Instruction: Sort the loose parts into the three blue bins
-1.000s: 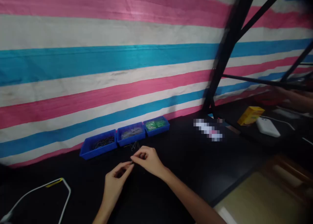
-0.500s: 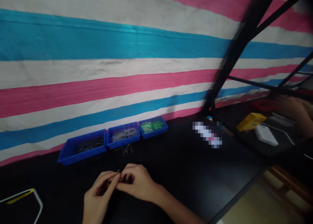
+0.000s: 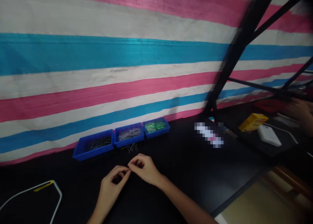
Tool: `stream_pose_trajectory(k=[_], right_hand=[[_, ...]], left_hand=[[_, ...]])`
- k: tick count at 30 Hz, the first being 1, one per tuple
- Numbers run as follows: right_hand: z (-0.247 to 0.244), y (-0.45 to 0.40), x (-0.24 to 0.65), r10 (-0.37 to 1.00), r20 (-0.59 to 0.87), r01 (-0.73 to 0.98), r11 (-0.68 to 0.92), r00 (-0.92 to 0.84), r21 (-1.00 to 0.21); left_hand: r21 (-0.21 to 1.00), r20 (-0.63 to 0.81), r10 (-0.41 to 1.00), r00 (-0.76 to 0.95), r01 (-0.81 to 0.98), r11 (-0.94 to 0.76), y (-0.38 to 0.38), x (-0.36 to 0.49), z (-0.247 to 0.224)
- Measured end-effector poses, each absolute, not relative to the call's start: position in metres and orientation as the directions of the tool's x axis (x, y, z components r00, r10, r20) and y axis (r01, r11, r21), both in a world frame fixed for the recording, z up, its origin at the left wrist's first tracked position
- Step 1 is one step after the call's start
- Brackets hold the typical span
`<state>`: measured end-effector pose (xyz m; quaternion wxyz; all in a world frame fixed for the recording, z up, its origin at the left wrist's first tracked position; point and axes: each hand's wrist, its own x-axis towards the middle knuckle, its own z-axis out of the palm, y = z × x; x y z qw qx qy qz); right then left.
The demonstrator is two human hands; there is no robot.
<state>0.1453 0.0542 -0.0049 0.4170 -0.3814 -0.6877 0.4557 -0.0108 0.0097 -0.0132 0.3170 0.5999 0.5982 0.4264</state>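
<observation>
"On the near side of the flat black table (image 3: 186,178), what are those two bare hands doing?"

"The left hand (image 3: 112,181) and the right hand (image 3: 146,170) meet at their fingertips. Each has its thumb and pointing finger pinched almost closed."

"Are they holding something?"

"I can't tell. It's too small and dim where the tips meet. Just past them, a few thin metal sticks (image 3: 132,148) lie on the table."

"What's behind those?"

"Three plastic trays in a row. The left blue tray (image 3: 97,152) has dark, thin metal bits inside. The middle blue tray (image 3: 130,143) has greyish, see-through bits. The right blue tray (image 3: 157,133) has green and pale bits."

"And on the sides?"

"Near left, a bent white rod (image 3: 61,196) with a yellow strip (image 3: 44,186). Far right, a bright yellow box (image 3: 253,122) beside a flat white block (image 3: 269,135), and another person's blurry hand (image 3: 302,111)."
</observation>
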Motion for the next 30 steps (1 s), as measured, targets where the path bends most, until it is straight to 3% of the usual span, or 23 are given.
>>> stream_pose_trajectory(k=[8,13,17,21,25,30], right_hand=[[-0.021,0.06,0.149,0.903,0.278,0.327,0.385,-0.327,-0.863],[-0.019,0.056,0.148,0.862,0.31,0.346,0.456,-0.402,-0.82],[-0.016,0.056,0.15,0.854,0.324,0.348,0.473,-0.408,-0.809],[-0.011,0.061,0.156,0.867,0.341,0.369,0.47,-0.365,-0.802],[-0.008,0.065,0.161,0.879,0.344,0.43,0.464,-0.33,-0.774],[-0.007,0.065,0.163,0.856,0.363,0.479,0.509,-0.368,-0.715]], left_hand=[[0.969,0.182,0.845,-0.503,0.237,-0.068,0.018,-0.033,0.007],[0.939,0.284,0.697,-0.659,0.339,-0.062,0.046,-0.062,0.026],[0.812,0.405,0.719,-0.565,0.584,0.001,0.065,-0.07,0.033],[0.629,0.565,0.759,-0.323,0.764,-0.143,0.061,-0.04,0.018],[0.462,0.418,0.909,-0.007,0.862,-0.206,0.05,-0.007,-0.01],[0.38,0.319,0.94,0.119,0.893,-0.242,0.047,0.002,-0.031]])
